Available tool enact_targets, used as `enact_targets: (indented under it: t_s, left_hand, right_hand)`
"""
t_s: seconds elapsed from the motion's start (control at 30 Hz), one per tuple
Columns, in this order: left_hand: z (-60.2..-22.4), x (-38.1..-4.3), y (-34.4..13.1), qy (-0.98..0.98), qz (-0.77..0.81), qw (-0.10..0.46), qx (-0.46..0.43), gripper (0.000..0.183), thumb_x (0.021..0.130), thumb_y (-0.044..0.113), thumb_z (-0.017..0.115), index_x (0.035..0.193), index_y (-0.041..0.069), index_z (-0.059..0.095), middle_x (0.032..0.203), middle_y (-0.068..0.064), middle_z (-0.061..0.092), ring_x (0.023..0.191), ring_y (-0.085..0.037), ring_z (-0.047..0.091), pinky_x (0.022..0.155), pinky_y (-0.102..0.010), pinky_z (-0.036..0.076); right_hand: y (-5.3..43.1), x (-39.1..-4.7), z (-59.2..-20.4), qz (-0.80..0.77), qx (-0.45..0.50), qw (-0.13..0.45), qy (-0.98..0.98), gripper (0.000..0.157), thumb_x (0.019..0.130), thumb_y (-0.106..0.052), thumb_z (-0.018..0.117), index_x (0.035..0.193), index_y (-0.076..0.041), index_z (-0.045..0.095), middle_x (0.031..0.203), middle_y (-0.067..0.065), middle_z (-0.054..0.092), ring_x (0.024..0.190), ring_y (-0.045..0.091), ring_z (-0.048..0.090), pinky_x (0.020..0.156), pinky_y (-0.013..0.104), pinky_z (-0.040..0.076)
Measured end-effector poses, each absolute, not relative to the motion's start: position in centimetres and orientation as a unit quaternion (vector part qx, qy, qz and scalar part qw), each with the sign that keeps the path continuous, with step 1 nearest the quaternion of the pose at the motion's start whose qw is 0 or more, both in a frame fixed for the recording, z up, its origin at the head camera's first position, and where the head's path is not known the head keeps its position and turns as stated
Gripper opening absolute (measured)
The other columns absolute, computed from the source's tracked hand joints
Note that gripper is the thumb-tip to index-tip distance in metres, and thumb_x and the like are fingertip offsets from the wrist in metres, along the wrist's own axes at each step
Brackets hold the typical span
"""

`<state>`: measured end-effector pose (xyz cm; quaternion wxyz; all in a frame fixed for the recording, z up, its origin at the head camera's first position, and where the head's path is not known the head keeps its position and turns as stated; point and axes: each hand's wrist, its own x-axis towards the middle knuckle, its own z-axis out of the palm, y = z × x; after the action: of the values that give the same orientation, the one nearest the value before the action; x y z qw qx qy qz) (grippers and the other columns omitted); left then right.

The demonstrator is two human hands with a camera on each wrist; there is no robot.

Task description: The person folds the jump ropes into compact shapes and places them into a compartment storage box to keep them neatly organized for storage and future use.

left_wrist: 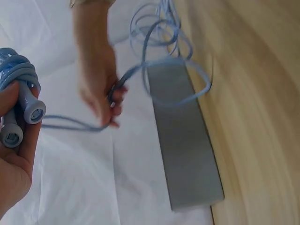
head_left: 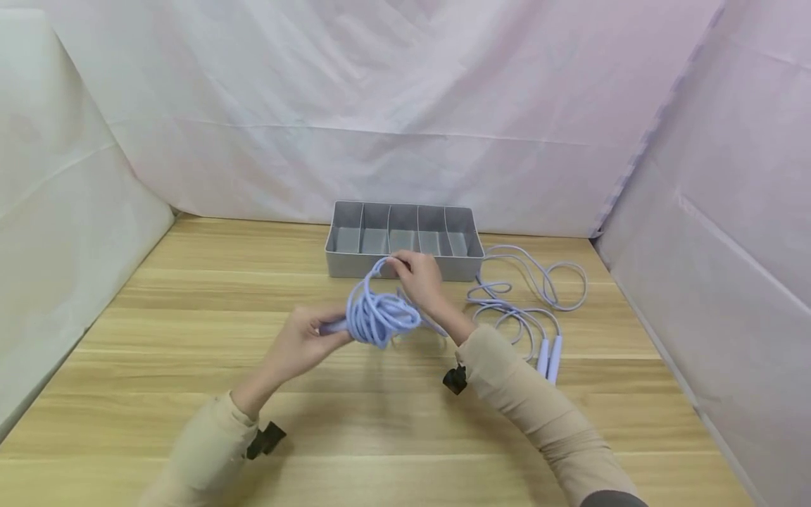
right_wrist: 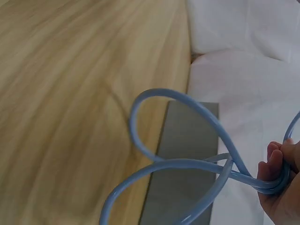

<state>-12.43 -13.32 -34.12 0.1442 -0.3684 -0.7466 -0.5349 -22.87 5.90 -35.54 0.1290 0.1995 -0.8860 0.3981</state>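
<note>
My left hand (head_left: 307, 343) grips the two handles of a blue-lilac jump rope (head_left: 380, 317), whose cord is wound in several turns around them. In the left wrist view the handle ends (left_wrist: 34, 114) stick out side by side between thumb and fingers. My right hand (head_left: 418, 278) pinches the loose cord above and right of the bundle. Slack loops of cord (right_wrist: 171, 164) hang from the right fingers in the right wrist view. A second jump rope (head_left: 507, 306) lies loosely looped on the table at right, its two handles (head_left: 548, 359) side by side.
A grey organizer box (head_left: 405, 264) with several compartments stands at the back of the wooden table (head_left: 222, 296), just beyond my hands. White cloth (head_left: 380, 105) hangs behind and along both sides. Black cameras (head_left: 266, 440) sit on the wrists.
</note>
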Motion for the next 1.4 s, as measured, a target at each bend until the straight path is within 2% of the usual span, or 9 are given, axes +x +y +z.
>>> enact_targets:
  t_s: [0.17,0.33,0.6,0.8,0.9,1.03,1.13,1.27,1.4]
  left_hand:
    - [-33.5,-13.3,-14.6,-0.756,-0.543,0.202,-0.304,0.028,0.068,-0.018,0.067,0.095,-0.011,0.065,0.087,-0.021,0.067,0.081,-0.003,0.064,0.067,-0.020,0.053]
    - [-33.6,-14.1,-15.6,-0.772,-0.553,0.238,-0.201,0.023,0.071,-0.013,0.068,0.094,-0.011,0.064,0.087,-0.023,0.066,0.077,0.006,0.061,0.066,-0.014,0.052]
    - [-34.7,-15.2,-16.2,-0.768,-0.596,0.220,-0.078,0.025,0.077,-0.008,0.065,0.101,-0.012,0.061,0.093,-0.027,0.064,0.069,0.007,0.060,0.065,-0.013,0.051]
    - [-35.3,-15.9,-15.9,-0.742,-0.635,0.212,-0.032,0.027,0.077,-0.009,0.063,0.104,-0.014,0.058,0.096,-0.030,0.062,0.069,-0.003,0.065,0.064,-0.014,0.052]
    - [-34.9,-15.8,-15.5,-0.743,-0.635,0.209,-0.019,0.028,0.078,-0.010,0.062,0.105,-0.016,0.057,0.098,-0.030,0.061,0.071,-0.002,0.065,0.066,-0.013,0.051]
    - [-34.2,-15.5,-15.1,-0.752,-0.623,0.215,-0.002,0.028,0.079,-0.008,0.062,0.106,-0.015,0.057,0.098,-0.030,0.060,0.074,-0.006,0.066,0.066,-0.011,0.050]
    - [-34.0,-15.6,-15.0,-0.756,-0.614,0.225,0.008,0.029,0.079,-0.006,0.063,0.106,-0.015,0.058,0.098,-0.029,0.061,0.077,-0.016,0.067,0.065,-0.011,0.050]
    - [-35.0,-16.5,-15.3,-0.754,-0.610,0.245,0.015,0.031,0.079,-0.005,0.064,0.108,-0.013,0.058,0.099,-0.027,0.062,0.076,-0.008,0.065,0.064,-0.011,0.050]
    - [-35.9,-17.4,-15.5,-0.751,-0.601,0.273,0.026,0.031,0.078,-0.002,0.066,0.107,-0.011,0.060,0.098,-0.026,0.063,0.072,-0.001,0.063,0.062,-0.010,0.050]
  right_hand:
    - [6.4,-22.0,-36.8,0.379,0.205,0.101,-0.897,0.020,0.092,-0.020,0.053,0.090,-0.009,0.070,0.067,0.002,0.063,0.050,0.007,0.046,0.048,0.021,0.039]
    - [6.6,-21.1,-37.2,0.354,0.238,0.108,-0.898,0.022,0.092,-0.019,0.053,0.090,-0.004,0.069,0.059,0.000,0.057,0.045,0.007,0.040,0.044,0.021,0.036]
    - [6.5,-19.4,-36.5,0.293,0.259,0.096,-0.915,0.021,0.090,-0.022,0.056,0.084,-0.007,0.071,0.059,-0.003,0.053,0.048,0.006,0.039,0.044,0.019,0.033]
    - [6.1,-17.7,-36.0,0.212,0.327,0.147,-0.909,0.019,0.087,-0.023,0.059,0.094,-0.009,0.069,0.076,0.001,0.068,0.060,0.011,0.059,0.049,0.022,0.045]
    - [6.0,-17.0,-35.7,0.204,0.349,0.148,-0.903,0.020,0.087,-0.022,0.059,0.098,-0.008,0.067,0.085,0.004,0.069,0.072,0.016,0.064,0.055,0.027,0.051]
    - [6.0,-16.7,-35.3,0.241,0.342,0.116,-0.901,0.022,0.089,-0.016,0.057,0.104,-0.004,0.066,0.090,0.007,0.069,0.077,0.017,0.065,0.062,0.026,0.053]
    - [6.3,-16.7,-34.9,0.298,0.322,0.071,-0.896,0.022,0.087,-0.010,0.059,0.106,0.000,0.065,0.077,0.005,0.066,0.060,0.013,0.057,0.052,0.021,0.047]
    - [6.6,-16.4,-34.5,0.375,0.293,-0.002,-0.879,0.020,0.086,-0.006,0.060,0.105,0.001,0.063,0.062,-0.001,0.053,0.043,0.007,0.040,0.039,0.017,0.035]
    - [6.7,-16.0,-34.1,0.430,0.276,-0.066,-0.857,0.029,0.086,-0.004,0.058,0.115,0.002,0.056,0.062,0.002,0.051,0.042,0.009,0.050,0.039,0.020,0.045]
